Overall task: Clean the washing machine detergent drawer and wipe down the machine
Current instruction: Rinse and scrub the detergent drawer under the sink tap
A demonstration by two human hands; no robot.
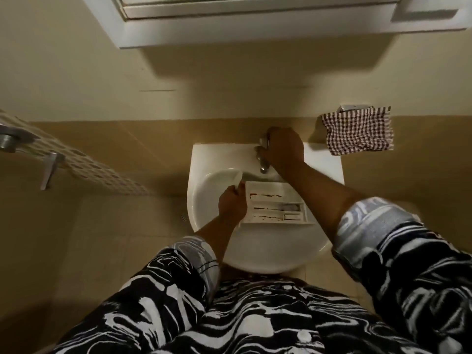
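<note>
Left grip [232, 201] grasps the detergent drawer [273, 199] over the sink [204, 155]; right grip [283, 149] clasps the tap [262, 163]. Open gently; keep compartments under the spout.

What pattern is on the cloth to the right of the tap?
The cloth is checked, with dark and white squares; the head view, the only one, shows it clearly.
</note>
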